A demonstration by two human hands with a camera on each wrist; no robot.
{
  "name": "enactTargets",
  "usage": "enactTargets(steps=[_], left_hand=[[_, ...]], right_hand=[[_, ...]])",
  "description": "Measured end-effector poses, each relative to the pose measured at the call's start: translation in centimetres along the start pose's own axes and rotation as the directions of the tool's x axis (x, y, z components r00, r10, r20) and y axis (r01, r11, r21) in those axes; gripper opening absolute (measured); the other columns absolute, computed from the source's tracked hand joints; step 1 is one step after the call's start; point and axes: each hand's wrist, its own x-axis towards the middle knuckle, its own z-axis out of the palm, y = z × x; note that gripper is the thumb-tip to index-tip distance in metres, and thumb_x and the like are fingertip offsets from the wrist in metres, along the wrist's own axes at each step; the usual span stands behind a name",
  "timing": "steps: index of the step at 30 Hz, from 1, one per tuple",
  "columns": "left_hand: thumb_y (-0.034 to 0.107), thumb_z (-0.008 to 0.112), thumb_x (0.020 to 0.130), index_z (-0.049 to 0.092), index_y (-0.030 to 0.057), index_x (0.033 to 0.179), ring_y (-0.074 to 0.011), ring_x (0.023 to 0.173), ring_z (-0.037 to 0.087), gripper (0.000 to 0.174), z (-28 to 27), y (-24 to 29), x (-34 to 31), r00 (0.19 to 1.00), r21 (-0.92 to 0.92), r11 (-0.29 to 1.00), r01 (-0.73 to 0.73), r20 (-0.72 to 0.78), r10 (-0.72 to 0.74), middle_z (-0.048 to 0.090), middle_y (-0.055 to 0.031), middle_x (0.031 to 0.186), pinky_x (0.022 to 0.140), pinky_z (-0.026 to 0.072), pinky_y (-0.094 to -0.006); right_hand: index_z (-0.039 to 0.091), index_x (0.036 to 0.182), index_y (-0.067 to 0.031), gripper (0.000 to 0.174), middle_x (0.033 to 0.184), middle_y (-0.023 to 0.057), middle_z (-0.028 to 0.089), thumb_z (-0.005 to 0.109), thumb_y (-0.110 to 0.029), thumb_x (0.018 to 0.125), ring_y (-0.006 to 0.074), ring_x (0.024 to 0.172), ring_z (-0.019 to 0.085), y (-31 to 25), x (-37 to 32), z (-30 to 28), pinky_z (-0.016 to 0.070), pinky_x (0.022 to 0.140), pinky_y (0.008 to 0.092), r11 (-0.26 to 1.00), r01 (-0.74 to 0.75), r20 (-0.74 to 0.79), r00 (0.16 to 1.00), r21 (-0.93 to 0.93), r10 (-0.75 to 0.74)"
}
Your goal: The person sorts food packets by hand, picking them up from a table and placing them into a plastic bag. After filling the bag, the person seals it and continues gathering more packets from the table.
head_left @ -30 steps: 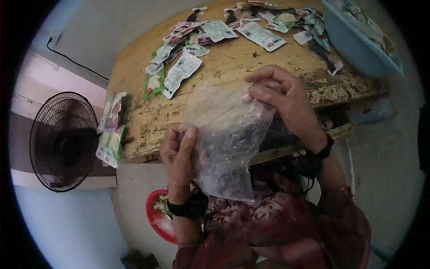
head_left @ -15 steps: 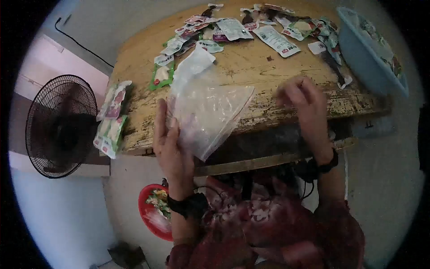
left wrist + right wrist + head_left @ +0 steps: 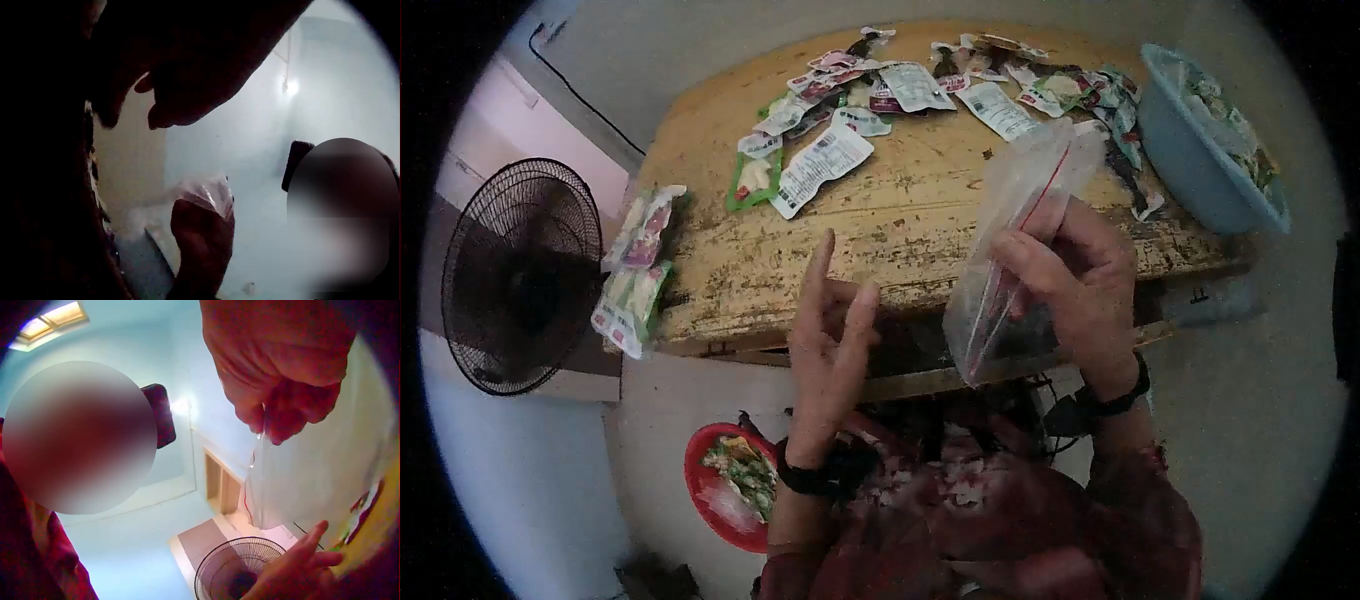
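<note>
A clear plastic bag with a red line along its edge (image 3: 1012, 200) hangs from my right hand (image 3: 1080, 290), which pinches it between thumb and curled fingers above the table's front edge. In the right wrist view the same bag (image 3: 275, 481) dangles under the right hand (image 3: 281, 369). My left hand (image 3: 830, 350) is held apart from the bag, its index finger and thumb extended, holding nothing. The left wrist view shows the left hand (image 3: 181, 75) dark at the top and the right hand (image 3: 203, 240) with the bag (image 3: 209, 192).
Small food packets (image 3: 825, 168) lie scattered over the back of the worn wooden table (image 3: 880, 235). Stacked packets (image 3: 635, 305) sit at its left edge. A blue basin (image 3: 1200, 165) stands at right, a fan (image 3: 520, 275) at left, and a red bowl (image 3: 700, 490) below.
The bag has passed from the left hand to the right hand and moved rightward. My left hand has let go of it. The white packet it covered at the left shows fully.
</note>
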Motion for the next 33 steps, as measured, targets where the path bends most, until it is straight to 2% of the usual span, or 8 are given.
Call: enactTargets(steps=[2,6,9,16,22,24,28,33], left_hand=[[0.010,0.069,0.093,0.045,0.0100,0.147,-0.0100,0.081,0.061,0.059,-0.6,-0.9,0.1,0.956,0.200,0.956,-0.215,-0.158,0.248,0.060,-0.0034,0.103,0.064,0.0501,-0.0232],[0.003,0.083,0.079,0.054,0.0030,0.123,-0.0101,0.080,0.062,0.053,1.4,2.8,-1.9,0.877,-0.068,0.874,-0.481,-0.032,0.480,0.063,-0.0049,0.097,0.062,0.0516,-0.0243],[-0.002,0.083,0.076,0.051,0.0034,0.126,-0.0192,0.100,0.065,0.059,2.2,3.5,-2.4,0.927,0.043,0.927,-0.372,0.065,0.369,0.065,-0.0092,0.111,0.085,0.0561,-0.0338],[0.000,0.057,0.097,0.045,0.0007,0.126,-0.0169,0.080,0.070,0.031,0.3,1.4,-1.2,0.985,-0.235,0.957,-0.169,-0.012,0.171,0.066,-0.0154,0.104,0.066,0.0549,-0.0285],[-0.001,0.053,0.098,0.042,0.0010,0.123,-0.0181,0.078,0.069,0.027,-0.9,-1.9,0.7,0.894,0.238,0.869,-0.435,-0.006,0.449,0.066,-0.0158,0.098,0.063,0.0545,-0.0284],[0.003,0.052,0.100,0.044,0.0023,0.117,-0.0152,0.073,0.065,0.019,-1.9,-0.7,0.7,0.962,0.116,0.957,-0.264,-0.035,0.270,0.067,-0.0153,0.100,0.063,0.0529,-0.0288],[0.004,0.052,0.100,0.044,0.0043,0.110,-0.0128,0.068,0.060,0.013,-4.3,-0.6,1.9,0.997,-0.039,0.996,-0.078,-0.011,0.078,0.065,-0.0132,0.098,0.061,0.0506,-0.0288],[0.004,0.055,0.099,0.053,0.0021,0.111,-0.0110,0.072,0.059,0.012,-5.5,-3.3,4.2,0.948,0.045,0.947,-0.317,0.042,0.316,0.065,-0.0077,0.094,0.062,0.0504,-0.0278]], right_hand=[[0.065,0.083,-0.0020,0.019,0.073,-0.0004,0.062,0.073,-0.017,0.091,0.0063,0.064,0.052,-0.2,0.5,0.0,0.0444,0.059,0.0256,0.993,0.063,0.030,0.998,-0.095,-0.060],[0.061,0.077,-0.0022,0.027,0.066,0.0016,0.054,0.073,-0.022,0.091,0.0087,0.061,0.045,-0.2,1.2,1.6,0.0395,0.054,0.0303,0.957,0.119,0.141,0.986,-0.264,-0.084],[0.059,0.074,-0.0009,0.034,0.062,0.0044,0.049,0.071,-0.026,0.092,0.0112,0.059,0.044,1.1,1.8,2.5,0.0383,0.054,0.0335,0.928,0.203,0.212,0.967,-0.313,-0.140],[0.058,0.069,0.0004,0.047,0.057,0.0042,0.050,0.064,-0.037,0.097,0.0120,0.054,0.043,1.8,4.2,2.2,0.0379,0.051,0.0340,0.884,-0.005,0.314,0.934,-0.467,0.171],[0.059,0.066,-0.0022,0.046,0.058,0.0018,0.059,0.058,-0.031,0.101,0.0076,0.046,0.054,0.8,6.8,3.3,0.0395,0.043,0.0233,0.866,-0.236,0.428,0.793,-0.442,0.434],[0.062,0.069,-0.0013,0.045,0.060,0.0047,0.063,0.054,-0.029,0.103,0.0094,0.045,0.058,-0.4,8.0,2.8,0.0411,0.042,0.0226,0.877,-0.238,0.534,0.717,-0.416,0.448],[0.066,0.080,0.0011,0.040,0.065,0.0080,0.066,0.048,-0.025,0.105,0.0125,0.047,0.063,-3.3,10.3,1.4,0.0446,0.042,0.0215,0.946,-0.142,0.680,0.665,-0.292,0.309],[0.064,0.094,0.0021,0.028,0.077,0.0075,0.069,0.052,-0.022,0.103,0.0119,0.059,0.066,-2.2,15.6,4.4,0.0504,0.051,0.0237,0.913,0.203,0.620,0.781,-0.355,0.068]])
